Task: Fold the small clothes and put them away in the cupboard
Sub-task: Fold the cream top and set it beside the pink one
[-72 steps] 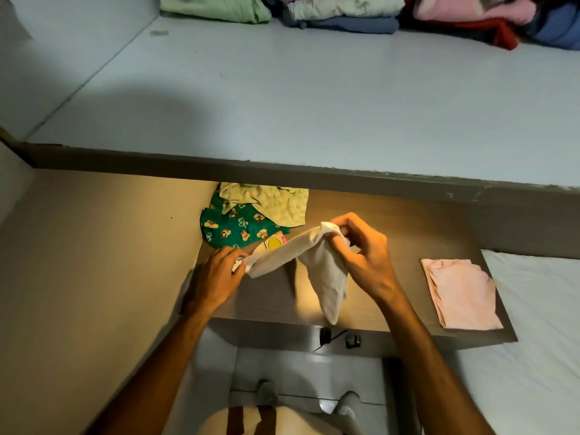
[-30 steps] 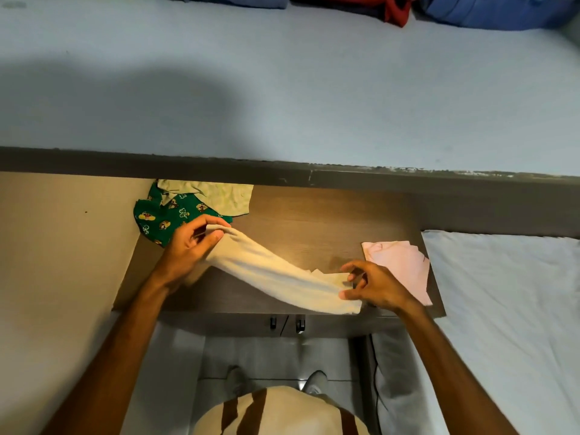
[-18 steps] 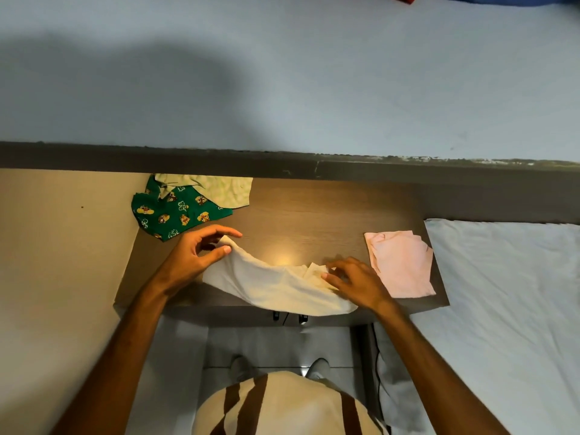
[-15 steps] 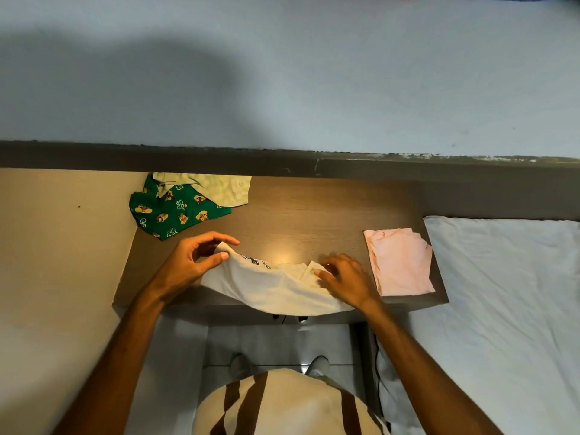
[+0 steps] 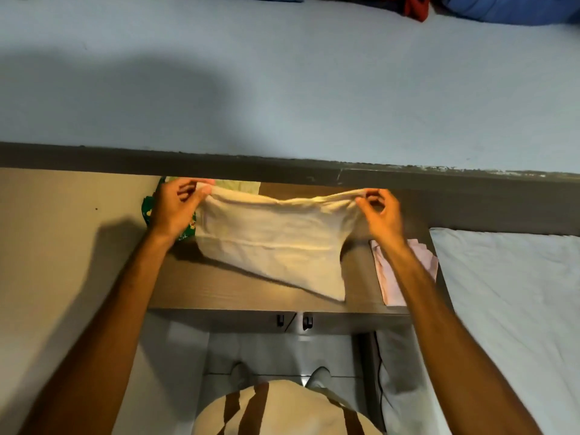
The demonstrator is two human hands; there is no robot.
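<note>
**Cream garment spread out, fold not yet made**

The left hand (image 5: 175,211) and right hand (image 5: 381,215) each pinch a top corner of the cream garment (image 5: 273,243), holding it stretched above the worktop (image 5: 238,293). One pink piece (image 5: 423,262) lies folded on the right; a green printed piece (image 5: 147,208) and a pale green one (image 5: 241,185) wait unfolded behind the left hand. Nothing appears put away yet

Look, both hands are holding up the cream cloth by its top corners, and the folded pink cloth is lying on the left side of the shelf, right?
Nearly. The left hand and right hand do hold the cream cloth up by its top corners, but the folded pink cloth lies on the right side of the shelf. The head view shows it.
</note>
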